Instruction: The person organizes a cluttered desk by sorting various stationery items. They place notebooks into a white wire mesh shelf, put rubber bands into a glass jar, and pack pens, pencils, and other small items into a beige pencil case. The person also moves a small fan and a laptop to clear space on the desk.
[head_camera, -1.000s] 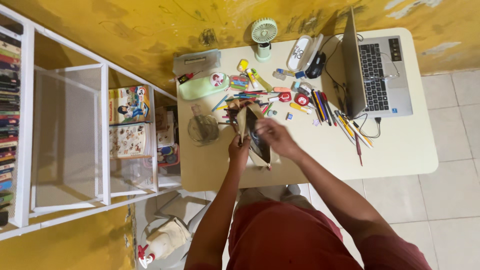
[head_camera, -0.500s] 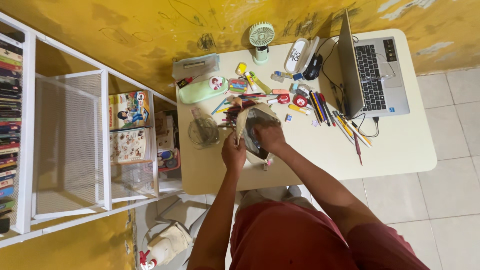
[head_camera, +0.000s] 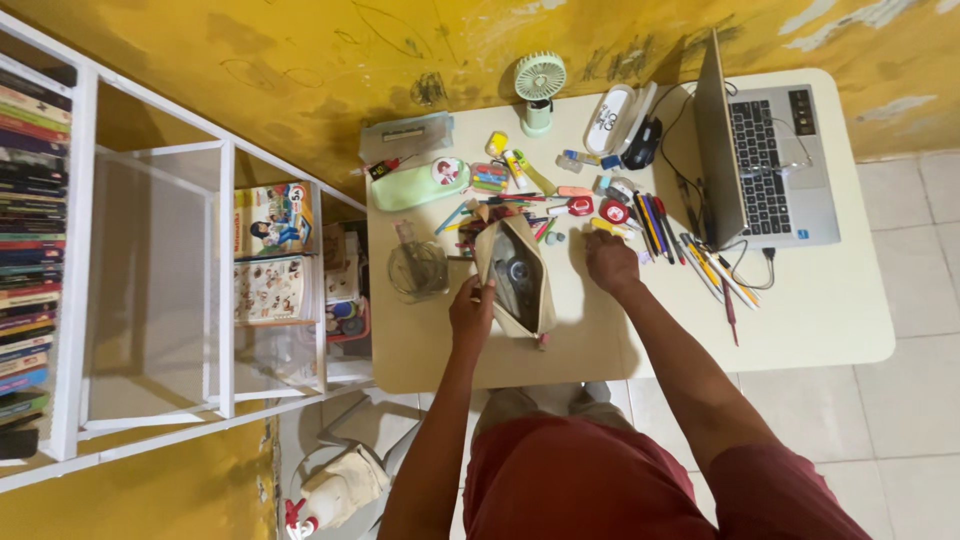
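Beige pouch (head_camera: 520, 275) held open by left hand (head_camera: 470, 315) beside scattered pens (head_camera: 655, 215).

Even, soft indoor light, moderately bright; no hard glare. Cream table (head_camera: 820, 310) brightest surface, slightly washed near laptop (head_camera: 770, 150). Short soft shadows beside small fan (head_camera: 540, 85) and under table edge toward floor. Shelf unit (head_camera: 150, 300) interior dimmer, book spines dark. Wide-angle distortion: shelf rails and wall lines bow at left edge. Centre sharp; small stationery detail soft, slightly smeared.
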